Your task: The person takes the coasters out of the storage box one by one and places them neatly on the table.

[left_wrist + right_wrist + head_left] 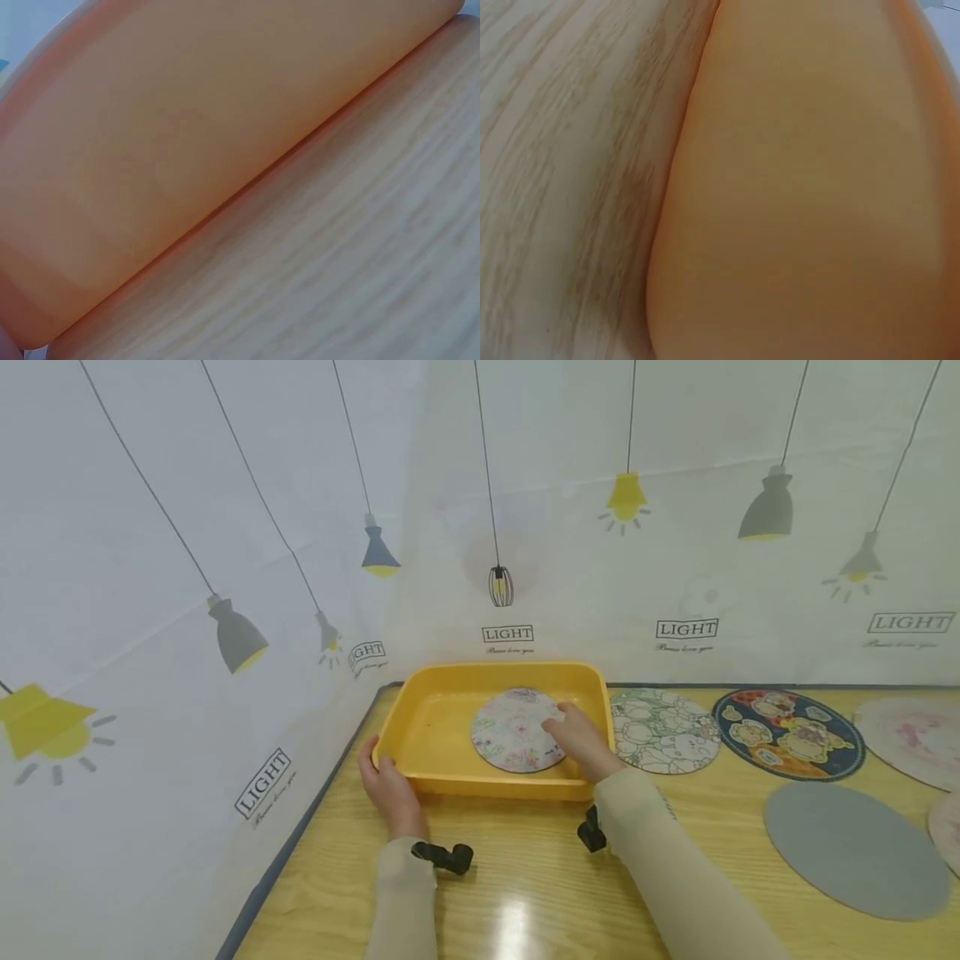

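A yellow plastic tray stands on the wooden table against the back wall. My left hand grips its front left corner, the thumb by the rim and the fingers along the outer side. Inside the tray is a round pale mat with a flower print. Reaching over the front right rim, my right hand holds this mat by its right edge; the fingers beneath it are hidden. Both wrist views are filled by the tray's outer wall and the table beside it.
To the tray's right lie more round mats: one with green line drawings, a dark blue cartoon one, a pale pink one and a plain grey one. Another mat is cut off at the right edge. Lamp-printed sheeting covers the walls.
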Available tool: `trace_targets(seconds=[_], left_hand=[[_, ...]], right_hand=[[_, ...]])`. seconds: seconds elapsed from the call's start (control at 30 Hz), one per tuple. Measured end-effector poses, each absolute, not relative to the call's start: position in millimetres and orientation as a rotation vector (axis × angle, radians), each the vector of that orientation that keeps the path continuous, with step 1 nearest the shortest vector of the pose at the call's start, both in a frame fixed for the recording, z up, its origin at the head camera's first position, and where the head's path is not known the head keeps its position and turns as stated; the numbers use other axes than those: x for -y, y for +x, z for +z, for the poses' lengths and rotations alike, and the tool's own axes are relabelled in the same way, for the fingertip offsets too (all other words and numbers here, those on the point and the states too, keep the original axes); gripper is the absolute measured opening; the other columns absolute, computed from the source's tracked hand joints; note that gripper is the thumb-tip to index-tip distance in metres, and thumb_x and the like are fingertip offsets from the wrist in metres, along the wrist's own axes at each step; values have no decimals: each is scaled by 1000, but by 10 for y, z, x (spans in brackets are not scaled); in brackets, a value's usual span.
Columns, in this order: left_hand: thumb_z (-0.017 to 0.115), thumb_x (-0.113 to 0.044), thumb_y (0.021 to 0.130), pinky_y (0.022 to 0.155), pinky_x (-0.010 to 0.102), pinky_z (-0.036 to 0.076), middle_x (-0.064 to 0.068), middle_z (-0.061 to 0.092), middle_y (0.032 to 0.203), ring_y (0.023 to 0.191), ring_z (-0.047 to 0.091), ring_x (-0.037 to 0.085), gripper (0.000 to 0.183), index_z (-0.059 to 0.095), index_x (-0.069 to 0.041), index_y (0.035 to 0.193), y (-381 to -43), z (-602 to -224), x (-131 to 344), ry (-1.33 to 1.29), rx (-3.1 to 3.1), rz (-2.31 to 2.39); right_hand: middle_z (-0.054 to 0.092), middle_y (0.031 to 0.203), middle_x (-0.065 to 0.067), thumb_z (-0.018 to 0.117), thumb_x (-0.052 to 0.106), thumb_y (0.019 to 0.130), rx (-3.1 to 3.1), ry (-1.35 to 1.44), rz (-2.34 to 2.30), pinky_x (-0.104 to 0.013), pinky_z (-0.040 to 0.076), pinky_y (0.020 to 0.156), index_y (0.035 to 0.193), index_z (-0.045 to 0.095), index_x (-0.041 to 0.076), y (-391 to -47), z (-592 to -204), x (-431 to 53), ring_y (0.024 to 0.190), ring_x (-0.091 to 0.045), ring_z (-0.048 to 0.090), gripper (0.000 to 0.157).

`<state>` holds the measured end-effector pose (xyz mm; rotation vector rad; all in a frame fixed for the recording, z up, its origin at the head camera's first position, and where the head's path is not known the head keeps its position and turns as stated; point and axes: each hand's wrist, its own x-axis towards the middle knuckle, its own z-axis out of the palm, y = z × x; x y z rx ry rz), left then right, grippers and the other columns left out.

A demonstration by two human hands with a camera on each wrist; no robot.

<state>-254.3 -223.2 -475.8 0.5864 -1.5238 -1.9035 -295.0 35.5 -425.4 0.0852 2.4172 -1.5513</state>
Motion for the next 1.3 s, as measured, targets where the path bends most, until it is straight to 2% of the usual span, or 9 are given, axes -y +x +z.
trace_targets(seconds=[0.47, 0.73, 1.03, 1.3], left_hand=[[35, -11, 88, 94, 35, 40, -3, 45, 132, 115, 49, 22, 43, 47, -18, 128, -2552, -4789, 2226, 581, 1509, -1927], [34, -9, 87, 93, 34, 40, -3, 44, 133, 114, 48, 20, 44, 47, -17, 129, -2555, -4786, 2225, 586, 1509, -1921], [35, -8, 87, 93, 34, 40, -1, 45, 132, 114, 49, 22, 43, 48, -16, 128, -2540, -4756, 2216, 584, 1495, -1923], [35, -7, 86, 93, 33, 39, -1, 46, 131, 114, 49, 22, 43, 49, -16, 126, -2543, -4755, 2228, 597, 1498, -1900]], right_hand=[[34, 142, -20, 44, 25, 92, -2404, 69, -1441, -48, 30, 104, 136, 36, -3, -2954, -4284, -356, 129, -35, 33, 53], [30, 144, -23, 42, 24, 93, -2392, 31, -1391, -49, 29, 105, 138, 31, -6, -2962, -4308, -360, 131, -37, 30, 55], [30, 145, -18, 43, 24, 93, -2330, 126, -1546, -48, 27, 106, 139, 31, -1, -2986, -4282, -363, 131, -33, 31, 53], [34, 142, -17, 44, 20, 92, -2373, 166, -1627, -45, 32, 103, 137, 37, 4, -3012, -4277, -350, 127, -30, 36, 48]])
